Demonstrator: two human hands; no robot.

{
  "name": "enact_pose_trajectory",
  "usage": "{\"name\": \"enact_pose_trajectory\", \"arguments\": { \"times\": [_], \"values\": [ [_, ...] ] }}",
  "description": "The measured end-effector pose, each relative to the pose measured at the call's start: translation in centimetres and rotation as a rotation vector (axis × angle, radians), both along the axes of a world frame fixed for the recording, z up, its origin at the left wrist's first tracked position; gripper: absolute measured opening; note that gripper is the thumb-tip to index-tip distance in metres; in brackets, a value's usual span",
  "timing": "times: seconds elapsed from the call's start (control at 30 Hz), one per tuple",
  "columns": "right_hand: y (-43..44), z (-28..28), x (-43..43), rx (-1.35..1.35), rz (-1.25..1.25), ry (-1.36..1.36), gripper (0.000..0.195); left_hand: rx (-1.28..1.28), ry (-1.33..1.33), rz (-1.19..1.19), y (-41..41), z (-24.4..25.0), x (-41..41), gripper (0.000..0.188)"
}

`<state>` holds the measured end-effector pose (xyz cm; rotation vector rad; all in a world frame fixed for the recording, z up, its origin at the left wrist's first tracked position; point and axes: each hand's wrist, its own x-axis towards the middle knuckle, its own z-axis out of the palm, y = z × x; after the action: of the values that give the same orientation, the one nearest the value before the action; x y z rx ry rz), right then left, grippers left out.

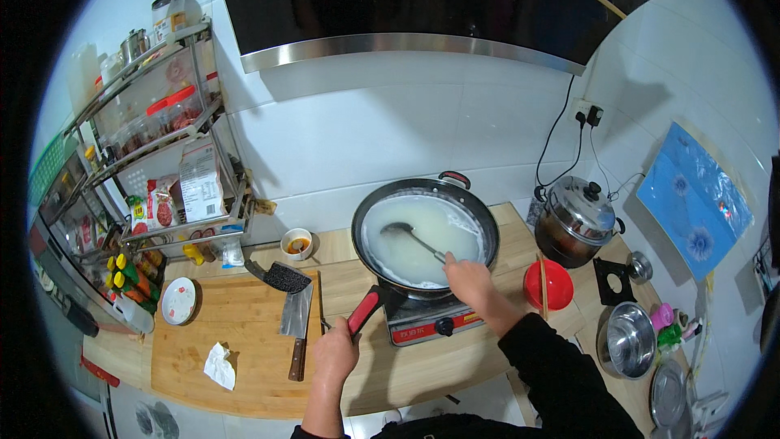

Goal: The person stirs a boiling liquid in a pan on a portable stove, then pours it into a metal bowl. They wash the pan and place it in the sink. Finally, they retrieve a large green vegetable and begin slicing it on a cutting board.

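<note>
My left hand [335, 347] grips the red and black long handle [364, 312] of a black wok [357, 238]. The wok sits on a portable gas stove [420, 330] and holds cloudy whitish liquid [451, 219] with some foam at its edge. In my right hand [468, 281] is the metal handle of a ladle [430, 248], slanting down to the left. The ladle's bowl [397, 228] lies partly in the liquid, left of the wok's middle.
Left lies a wooden cutting board [256, 311] with a cleaver [295, 311], a dark speckled blade [286, 277], a small plate [179, 301] and crumpled paper [219, 367]. Right stand a red bowl [557, 283] with chopsticks across it, a lidded pot [576, 225] and a steel basin [631, 341].
</note>
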<state>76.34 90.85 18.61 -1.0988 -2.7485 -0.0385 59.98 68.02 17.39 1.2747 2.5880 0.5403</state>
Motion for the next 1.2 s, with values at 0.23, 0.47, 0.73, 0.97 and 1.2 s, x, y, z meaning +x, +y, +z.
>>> {"name": "enact_pose_trajectory", "arguments": {
  "times": [0.23,0.47,0.73,0.97,1.2],
  "values": [
    [5.1,-0.6,0.1,0.069,-0.154,-0.055,0.02,-0.006,0.017,-0.008,0.0,0.1,0.1,0.03],
    [6.9,1.9,6.1,-0.047,-0.168,-0.109,0.024,-0.003,0.046,0.006,-0.2,-0.2,0.0,0.03],
    [3.9,9.8,10.4,-0.68,-0.29,-0.222,0.038,0.031,0.086,-0.004,0.0,-1.0,0.0,0.029],
    [4.2,6.1,12.6,-1.408,-0.32,0.273,0.031,0.026,0.079,-0.01,0.0,-0.7,0.0,0.029],
    [1.7,7.4,11.4,-1.122,-0.34,0.689,0.023,0.034,0.078,-0.014,-0.1,-0.8,0.0,0.029]
  ]
}}
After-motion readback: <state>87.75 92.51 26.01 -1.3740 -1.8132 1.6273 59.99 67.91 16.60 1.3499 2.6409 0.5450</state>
